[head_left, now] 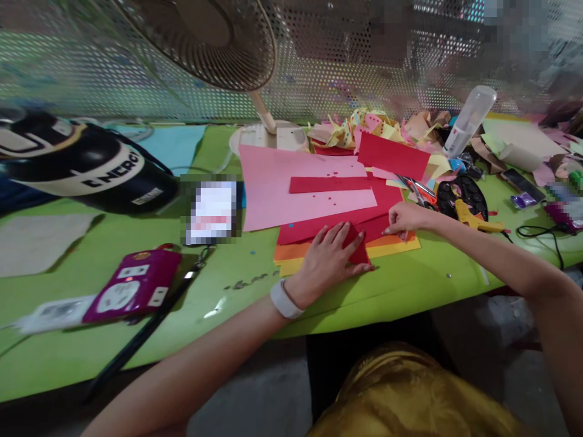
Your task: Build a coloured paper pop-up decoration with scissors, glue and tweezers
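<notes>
My left hand (332, 255) lies flat with spread fingers on a small piece of red paper (358, 247) near the table's front edge. To its right, my right hand (403, 220) is closed, with thumb and fingers pressed together over the red sheets (314, 229). What it pinches, if anything, is hidden. Beneath the red sheets, orange paper (285, 255) and yellow paper (291, 267) stick out. A large pink sheet (268, 188) lies behind, with a red strip (323, 184) and several small red bits on it. Another red piece (394, 156) rests farther back.
Scissors (412, 189), a yellow glue gun (476, 220) and a black palette (461, 193) lie at the right. Paper scraps (355, 130) and a clear bottle (471, 121) are behind. At left are a phone (212, 212), a purple power bank (132, 285), a black jug (91, 164); a fan (266, 130) stands behind.
</notes>
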The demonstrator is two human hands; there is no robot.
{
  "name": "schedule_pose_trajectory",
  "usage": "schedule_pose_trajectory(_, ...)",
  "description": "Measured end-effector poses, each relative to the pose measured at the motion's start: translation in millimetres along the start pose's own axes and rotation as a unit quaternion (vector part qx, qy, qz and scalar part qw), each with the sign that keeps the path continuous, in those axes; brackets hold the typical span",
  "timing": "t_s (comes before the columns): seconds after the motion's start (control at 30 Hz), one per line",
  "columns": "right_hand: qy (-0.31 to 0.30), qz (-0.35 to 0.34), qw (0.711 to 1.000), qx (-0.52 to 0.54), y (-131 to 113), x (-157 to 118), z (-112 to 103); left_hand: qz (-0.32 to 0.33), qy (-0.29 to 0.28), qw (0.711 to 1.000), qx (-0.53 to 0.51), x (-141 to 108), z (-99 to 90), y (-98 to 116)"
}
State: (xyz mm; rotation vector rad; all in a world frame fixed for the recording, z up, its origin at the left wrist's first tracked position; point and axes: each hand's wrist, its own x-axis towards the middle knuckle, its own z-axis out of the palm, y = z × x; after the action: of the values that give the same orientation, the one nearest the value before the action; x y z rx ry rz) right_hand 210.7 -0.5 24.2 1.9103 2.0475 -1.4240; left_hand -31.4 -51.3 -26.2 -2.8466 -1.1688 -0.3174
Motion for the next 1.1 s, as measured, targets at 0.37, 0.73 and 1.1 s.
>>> schedule_pose_trajectory(0.37, -0.047, -0.013, 0.997, 0.059, -24.1, 3.2, 9.6, 0.014, -0.013, 0.999, 0.029, 2.1, 1.4, -1.2)
schedule_pose_trajectory(0.73, -0.069, 0.028, 0.994, 0.077, -5.2, 8.7, 9.5, 0.004, -0.042, 0.999, 0.015, 2.2, -4.6, 0.6)
schedule_pose_trajectory(1.1, -0.023, 0.004, 0.998, 0.06, -6.3, -8.4, -5.5, -0.004, -0.036, 0.999, 0.0, 3.6, 0.0, -0.1)
